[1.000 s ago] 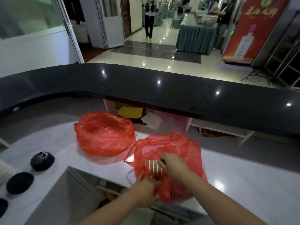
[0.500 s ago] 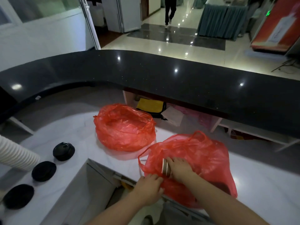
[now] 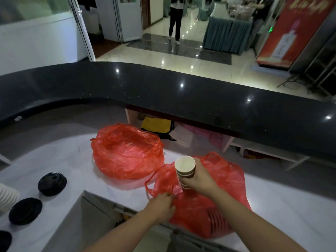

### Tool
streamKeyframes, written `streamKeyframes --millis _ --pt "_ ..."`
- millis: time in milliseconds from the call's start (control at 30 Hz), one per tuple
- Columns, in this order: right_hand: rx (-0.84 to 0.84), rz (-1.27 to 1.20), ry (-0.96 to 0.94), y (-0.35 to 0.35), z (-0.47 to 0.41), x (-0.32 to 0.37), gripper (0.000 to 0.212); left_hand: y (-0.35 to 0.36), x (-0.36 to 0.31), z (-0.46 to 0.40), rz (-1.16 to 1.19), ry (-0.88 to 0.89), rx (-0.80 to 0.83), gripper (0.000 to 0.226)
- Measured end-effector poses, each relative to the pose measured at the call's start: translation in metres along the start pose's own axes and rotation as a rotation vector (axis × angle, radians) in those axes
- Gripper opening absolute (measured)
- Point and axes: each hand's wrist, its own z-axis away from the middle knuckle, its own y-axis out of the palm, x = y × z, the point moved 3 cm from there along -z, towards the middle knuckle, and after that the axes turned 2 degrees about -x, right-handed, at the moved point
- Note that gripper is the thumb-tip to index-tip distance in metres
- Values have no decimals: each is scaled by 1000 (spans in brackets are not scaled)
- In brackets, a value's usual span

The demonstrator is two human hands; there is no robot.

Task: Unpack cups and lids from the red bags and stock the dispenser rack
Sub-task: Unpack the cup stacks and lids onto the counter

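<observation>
My right hand (image 3: pixel 199 179) grips a short stack of paper cups (image 3: pixel 185 169), held clear above the near red bag (image 3: pixel 223 197). More ribbed cups (image 3: pixel 217 221) show through that bag's plastic. My left hand (image 3: pixel 161 206) pinches the bag's front edge by its handle. A second red bag (image 3: pixel 127 151) sits open and crumpled on the white counter (image 3: pixel 63 157) behind and to the left. At the far left, black lids (image 3: pixel 51 183) sit in round rack openings, and white ribbed cups (image 3: pixel 8 197) poke in at the frame edge.
A curved black upper counter (image 3: pixel 163 91) runs across behind the bags. Under it are shelves with a yellow-and-black bag (image 3: pixel 157 125) and papers. The white counter has a cut-out gap (image 3: pixel 101 220) at my front. A person (image 3: pixel 175 17) stands in the hall beyond.
My right hand has drawn the cup stack out of the near bag and lifted it above it. My left hand stays on the bag's front edge.
</observation>
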Motion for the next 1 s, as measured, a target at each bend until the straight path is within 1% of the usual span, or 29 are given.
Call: streamKeyframes --millis 67,200,267,333,367,433,467,500,567,633,700,767,800,833,900,1000 --pt "-115 -145 43 -11 -1 8 77 -9 -3 -3 115 -17 -57 48" --pt "-306 -387 81 -31 -6 22 77 -33 -12 -3 401 -57 -323 41" --pt "-339 -483 86 -37 -6 28 77 -48 -17 -2 635 -70 -417 49" --pt "-346 -589 107 -38 -4 35 75 -59 -20 1 924 -138 -415 63" --pt "-343 -663 131 -37 -3 39 72 -61 -19 3 1106 -193 -387 66" --pt "-306 -854 185 -30 0 47 61 -60 -19 9 1540 -269 -300 63" --pt "-273 -938 209 -24 2 51 58 -59 -18 14 1708 -278 -273 61" --pt "-241 -992 229 -18 4 55 56 -58 -17 19 1820 -276 -271 61" --pt "-174 -1042 250 -1 8 60 55 -55 -10 31 1976 -269 -344 64" --pt "-86 -1089 272 21 14 65 58 -53 2 49 2067 -287 -495 68" --pt "28 -1120 296 45 21 70 65 -54 19 75 2088 -289 -657 70" --pt "155 -1077 311 71 31 80 79 -57 43 108 2057 -281 -814 73" --pt "192 -977 287 84 36 85 87 -59 56 126 2017 -274 -890 75" --pt "194 -817 222 96 42 92 95 -62 70 146 1956 -268 -962 76" --pt "150 -446 -19 117 53 111 106 -69 101 185 1806 -269 -1079 73" --pt "175 71 -516 158 73 154 98 -78 142 244 1618 -266 -1120 82"
